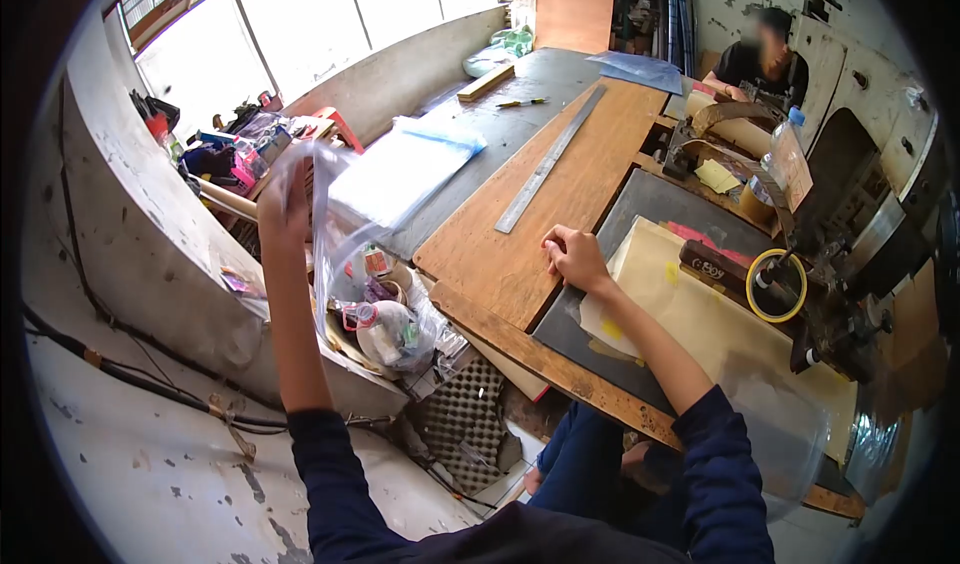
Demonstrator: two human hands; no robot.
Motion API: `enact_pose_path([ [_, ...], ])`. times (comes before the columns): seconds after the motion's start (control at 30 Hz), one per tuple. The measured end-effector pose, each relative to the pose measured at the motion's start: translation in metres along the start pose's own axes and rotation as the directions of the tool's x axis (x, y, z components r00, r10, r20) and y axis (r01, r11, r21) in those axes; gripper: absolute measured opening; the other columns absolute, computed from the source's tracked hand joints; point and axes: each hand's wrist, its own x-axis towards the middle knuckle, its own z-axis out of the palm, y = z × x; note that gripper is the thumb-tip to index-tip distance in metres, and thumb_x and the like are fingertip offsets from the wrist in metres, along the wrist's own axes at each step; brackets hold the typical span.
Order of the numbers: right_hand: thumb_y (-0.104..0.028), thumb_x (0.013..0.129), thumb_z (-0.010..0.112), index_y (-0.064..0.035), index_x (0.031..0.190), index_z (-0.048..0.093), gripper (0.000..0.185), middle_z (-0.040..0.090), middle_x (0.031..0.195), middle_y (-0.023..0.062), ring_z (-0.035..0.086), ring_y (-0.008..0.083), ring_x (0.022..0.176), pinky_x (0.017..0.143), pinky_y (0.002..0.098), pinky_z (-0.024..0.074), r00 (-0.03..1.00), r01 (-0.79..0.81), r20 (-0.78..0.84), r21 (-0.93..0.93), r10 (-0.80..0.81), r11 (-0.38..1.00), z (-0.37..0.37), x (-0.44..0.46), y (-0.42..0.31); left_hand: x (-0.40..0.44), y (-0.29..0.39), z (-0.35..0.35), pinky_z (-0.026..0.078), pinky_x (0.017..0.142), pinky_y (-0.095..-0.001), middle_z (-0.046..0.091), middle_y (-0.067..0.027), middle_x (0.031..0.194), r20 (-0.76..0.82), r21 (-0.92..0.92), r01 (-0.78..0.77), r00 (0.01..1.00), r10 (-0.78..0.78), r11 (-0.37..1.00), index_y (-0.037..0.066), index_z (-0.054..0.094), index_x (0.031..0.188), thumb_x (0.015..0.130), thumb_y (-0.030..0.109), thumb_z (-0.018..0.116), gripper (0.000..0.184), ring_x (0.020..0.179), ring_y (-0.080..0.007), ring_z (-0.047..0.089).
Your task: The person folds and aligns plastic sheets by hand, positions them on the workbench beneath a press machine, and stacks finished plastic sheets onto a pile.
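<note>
Film of clear plastic (pixel 321 226) hangs at about nine o'clock, grasped by the blurred left hand (pixel 284 204), with stacked plastic sheets (pixel 400 174) beyond it between ten and eleven. Near the middle, toward three o'clock, the right hand (pixel 577 257) curls loosely over the edge of a wooden board (pixel 480 254); whether it pinches anything, I cannot tell. Farther out, a metal ruler (pixel 550 161) lies at one o'clock and another person (pixel 791 76) is at two.

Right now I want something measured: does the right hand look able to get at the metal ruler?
Probably yes: the right hand is close to the near end of the metal ruler, with nothing visible on the wooden board between them.
</note>
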Motion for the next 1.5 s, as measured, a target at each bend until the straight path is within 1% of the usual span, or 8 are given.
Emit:
enact_pose_path([
  [0.03, -0.008, 0.087, 0.051, 0.0026, 0.083, 0.059, 0.014, 0.064, 0.063, 0.0114, 0.064, 0.0157, 0.050, 0.042, 0.0277, 0.0489, 0.999, 0.037, -0.031, 0.011, -0.037, 0.999, 0.001, 0.000, 0.001, 0.033, -0.039, 0.015, 0.040, 0.099, -0.0399, 0.053, -0.0182, 0.122, -0.039, -0.604, -0.038, 0.999, 0.018, 0.796, -0.007, 0.045, 0.124, 0.089, 0.010, 0.045, 0.039, 0.115, -0.0305, 0.051],
  [0.1, -0.008, 0.087, 0.051, 0.0024, 0.083, 0.059, 0.014, 0.064, 0.063, 0.0113, 0.064, 0.0159, 0.050, 0.042, 0.0278, 0.0490, 0.999, 0.016, -0.035, 0.025, -0.015, 1.000, 0.001, -0.003, 0.000, 0.088, -0.066, 0.033, 0.040, 0.102, -0.0364, 0.050, -0.0238, 0.122, -0.135, -0.980, -0.084, 0.948, -0.290, 0.181, -0.015, 0.041, 0.121, 0.089, 0.003, 0.039, 0.037, 0.116, -0.0311, 0.049],
  [0.13, -0.008, 0.087, 0.052, 0.0022, 0.083, 0.059, 0.013, 0.064, 0.063, 0.0112, 0.064, 0.0161, 0.050, 0.042, 0.0279, 0.0492, 0.999, 0.001, -0.035, 0.040, 0.000, 0.999, 0.000, -0.003, -0.002, 0.114, -0.057, 0.032, 0.042, 0.103, -0.0319, 0.048, -0.0285, 0.120, -0.154, -0.988, -0.118, 0.815, -0.559, 0.100, -0.022, 0.040, 0.115, 0.090, -0.001, 0.034, 0.033, 0.115, -0.0319, 0.049],
  [0.27, -0.008, 0.087, 0.052, 0.0016, 0.082, 0.059, 0.013, 0.063, 0.063, 0.0111, 0.064, 0.0164, 0.050, 0.042, 0.0282, 0.0490, 0.999, -0.009, -0.033, 0.081, 0.011, 0.997, 0.000, -0.003, -0.004, 0.151, -0.089, 0.025, 0.058, 0.073, -0.0214, 0.053, -0.0251, 0.113, -0.220, -0.928, -0.369, 0.671, -0.708, -0.061, -0.015, 0.043, 0.119, 0.090, 0.003, 0.045, 0.034, 0.097, -0.0251, 0.061],
  [0.47, -0.007, 0.086, 0.052, 0.0013, 0.080, 0.059, 0.012, 0.062, 0.060, 0.0122, 0.064, 0.0168, 0.050, 0.047, 0.0290, 0.0493, 0.999, -0.011, -0.032, 0.061, 0.013, 0.998, -0.001, -0.005, -0.006, 0.079, -0.200, 0.090, 0.055, 0.074, -0.0230, 0.052, -0.0226, 0.116, -0.254, -0.931, 0.098, 0.517, -0.817, 0.352, -0.010, 0.044, 0.122, 0.089, 0.007, 0.049, 0.038, 0.095, -0.0254, 0.058],
  [1.03, -0.007, 0.084, 0.052, 0.0015, 0.080, 0.058, 0.012, 0.062, 0.062, 0.0144, 0.064, 0.0188, 0.053, 0.053, 0.0313, 0.0494, 0.998, 0.045, -0.044, 0.048, -0.043, 0.998, 0.001, -0.003, -0.001, -0.048, -0.251, 0.141, 0.043, 0.089, -0.0357, 0.044, -0.0350, 0.119, -0.081, -0.197, 0.948, 0.240, -0.967, 0.252, -0.017, 0.035, 0.124, 0.079, 0.013, 0.058, 0.059, 0.108, -0.0402, 0.047],
  [1.3, -0.008, 0.083, 0.052, 0.0009, 0.079, 0.058, 0.012, 0.061, 0.063, 0.0156, 0.063, 0.0219, 0.055, 0.055, 0.0338, 0.0486, 0.997, 0.059, -0.051, 0.030, -0.057, 0.998, 0.001, -0.002, -0.001, -0.032, -0.239, 0.136, 0.037, 0.096, -0.0417, 0.040, -0.0408, 0.121, -0.232, 0.231, 0.863, 0.498, -0.836, 0.450, -0.021, 0.031, 0.125, 0.074, 0.016, 0.062, 0.071, 0.114, -0.0472, 0.041],
  [1.5, -0.011, 0.080, 0.051, 0.0002, 0.078, 0.057, 0.013, 0.061, 0.073, 0.0236, 0.060, 0.0389, 0.074, 0.068, 0.0449, 0.0471, 0.971, 0.189, -0.128, -0.100, -0.201, 0.977, 0.008, 0.003, 0.011, -0.040, -0.073, 0.170, 0.033, 0.100, -0.0453, 0.027, -0.0406, 0.132, -0.047, 0.437, 0.333, 0.936, -0.349, 0.835, -0.012, 0.040, 0.127, 0.082, 0.023, 0.061, 0.061, 0.122, -0.0504, 0.034],
])
